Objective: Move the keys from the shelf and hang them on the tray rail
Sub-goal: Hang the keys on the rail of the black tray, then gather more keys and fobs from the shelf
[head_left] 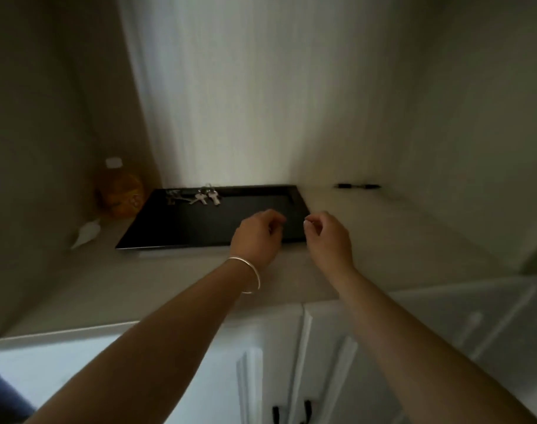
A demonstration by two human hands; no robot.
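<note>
A black tray [175, 231] lies flat on the pale shelf [398, 228]. Silver keys [206, 196] hang on a ring along the tray's far rail [255, 188], with another small bunch [172, 196] to their left on the same rail. My left hand [256, 237], with a thin bangle on the wrist, hovers over the tray's near right part with its fingers curled and nothing visible in them. My right hand [328, 237] sits just off the tray's right edge, thumb and fingertips pinched together; whether it holds anything I cannot tell.
An orange bottle with a white cap [120, 191] stands in the left back corner. A white object [86, 232] lies near the left wall. A black pen [357, 186] rests against the back wall at right. White cabinet doors [276, 362] are below the shelf.
</note>
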